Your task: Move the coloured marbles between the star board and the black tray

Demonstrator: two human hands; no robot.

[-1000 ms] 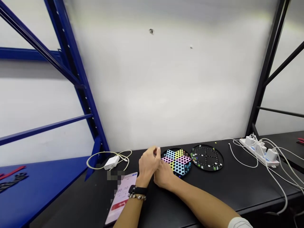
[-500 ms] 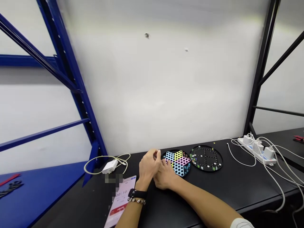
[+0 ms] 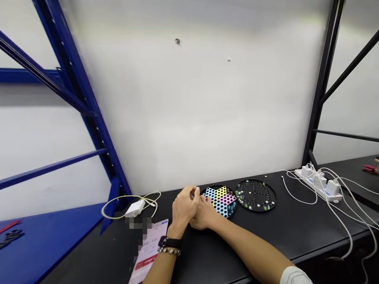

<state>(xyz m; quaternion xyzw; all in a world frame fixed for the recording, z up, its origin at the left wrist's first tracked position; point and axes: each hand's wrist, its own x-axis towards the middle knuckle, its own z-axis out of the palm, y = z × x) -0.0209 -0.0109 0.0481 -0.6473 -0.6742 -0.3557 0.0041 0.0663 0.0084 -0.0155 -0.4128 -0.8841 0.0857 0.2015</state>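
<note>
Clenching left hand [image 3: 184, 207], right hand [image 3: 204, 215] beside Chinese-checkers board [image 3: 220, 201] — marbles [image 3: 265, 207] sitting in round black tray [image 3: 255, 210].

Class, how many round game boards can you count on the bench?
2: the star board and, to its right, the black marble board.
</note>
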